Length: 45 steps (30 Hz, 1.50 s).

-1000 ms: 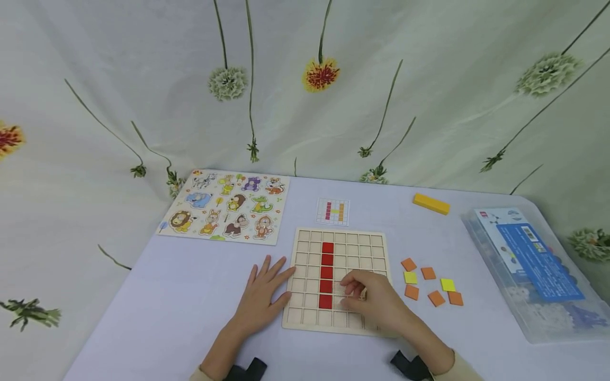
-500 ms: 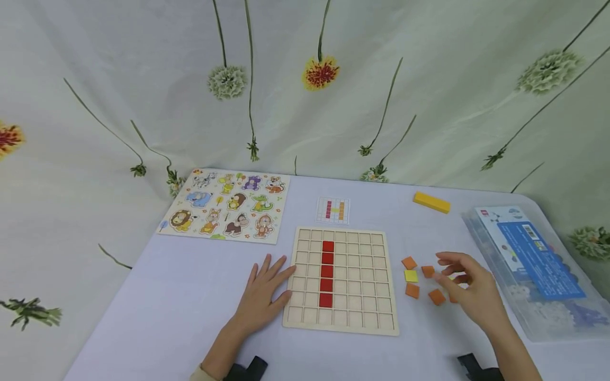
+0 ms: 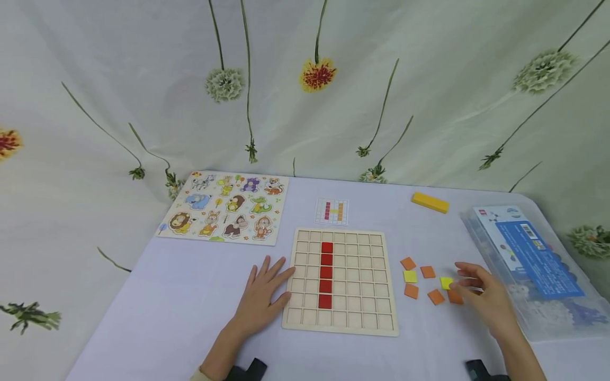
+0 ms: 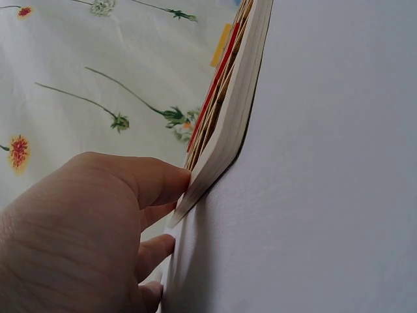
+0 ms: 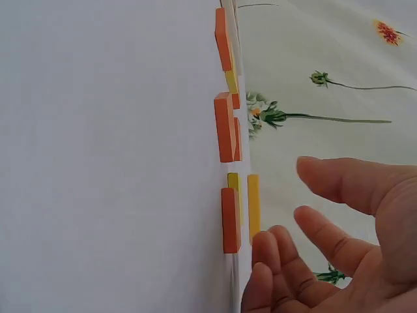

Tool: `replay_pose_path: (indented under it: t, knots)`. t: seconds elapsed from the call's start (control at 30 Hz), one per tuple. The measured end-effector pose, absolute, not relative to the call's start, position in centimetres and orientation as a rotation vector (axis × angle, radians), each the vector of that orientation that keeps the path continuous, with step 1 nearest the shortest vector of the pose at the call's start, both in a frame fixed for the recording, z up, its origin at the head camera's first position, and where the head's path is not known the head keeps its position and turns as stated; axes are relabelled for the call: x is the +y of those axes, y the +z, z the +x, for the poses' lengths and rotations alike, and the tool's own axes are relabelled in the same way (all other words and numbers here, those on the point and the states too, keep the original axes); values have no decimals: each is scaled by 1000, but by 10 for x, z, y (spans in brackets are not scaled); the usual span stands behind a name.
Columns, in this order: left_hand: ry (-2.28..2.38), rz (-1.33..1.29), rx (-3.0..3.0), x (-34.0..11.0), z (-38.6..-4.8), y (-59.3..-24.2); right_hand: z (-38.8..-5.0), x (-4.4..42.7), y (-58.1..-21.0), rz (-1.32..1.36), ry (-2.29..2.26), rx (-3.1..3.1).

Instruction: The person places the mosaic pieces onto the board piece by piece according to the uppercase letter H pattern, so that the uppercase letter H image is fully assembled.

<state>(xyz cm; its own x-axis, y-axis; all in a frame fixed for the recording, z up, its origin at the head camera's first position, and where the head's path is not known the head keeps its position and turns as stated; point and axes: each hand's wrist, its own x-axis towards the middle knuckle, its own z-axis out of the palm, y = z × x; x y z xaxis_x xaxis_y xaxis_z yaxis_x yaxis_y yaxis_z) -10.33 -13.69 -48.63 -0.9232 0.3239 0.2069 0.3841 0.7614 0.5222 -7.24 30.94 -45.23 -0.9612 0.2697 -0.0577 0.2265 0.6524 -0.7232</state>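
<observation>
A wooden grid board (image 3: 355,324) lies on the table with a column of several red squares (image 3: 326,272) in it. My left hand (image 3: 261,296) lies spread on the table, its thumb and fingertips at the board's left edge; the left wrist view shows the thumb against the board's side (image 4: 225,140). Over the loose tiles hovers my right hand (image 3: 487,299), fingers apart and lightly bent, nothing visible between them. Closest to it are a yellow tile (image 3: 446,283) and an orange tile (image 3: 455,297), partly covered. Another yellow tile (image 3: 410,276) and several orange tiles (image 5: 225,127) lie nearer the board.
A pattern card (image 3: 332,211) lies behind the board. At the back left is an animal puzzle board (image 3: 224,203). A yellow bar (image 3: 430,202) rests at the back right, and a clear plastic box (image 3: 534,264) with a blue label stands at the far right.
My right hand has left the board, moved right to the loose tiles, then shifted slightly toward the box and the table's front. The left hand stays at the board's edge.
</observation>
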Motion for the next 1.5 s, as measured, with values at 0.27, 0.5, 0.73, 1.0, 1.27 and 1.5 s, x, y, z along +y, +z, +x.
replay_pose_path:
  t: [0.27, 0.5, 0.73, 1.0, 1.27, 1.5]
  knots:
    - [-883, -572, -2852, -136, -102, -484, -76, 309, -465, -451, 1226, -2922]
    - [-889, -561, -2868, -136, -103, -485, -73, 303, -467, -359, 1053, -2918]
    - [-882, -570, -2847, -136, -103, -485, -73, 302, -471, -356, 979, -2893]
    - [-867, -557, -2875, -136, -103, -484, -73, 303, -472, -312, 972, -2860]
    - [-871, -562, -2870, -136, -102, -484, -73, 303, -472, -264, 957, -2836]
    - [-885, -557, -2889, -135, -103, -483, -75, 303, -473, -336, 973, -2836]
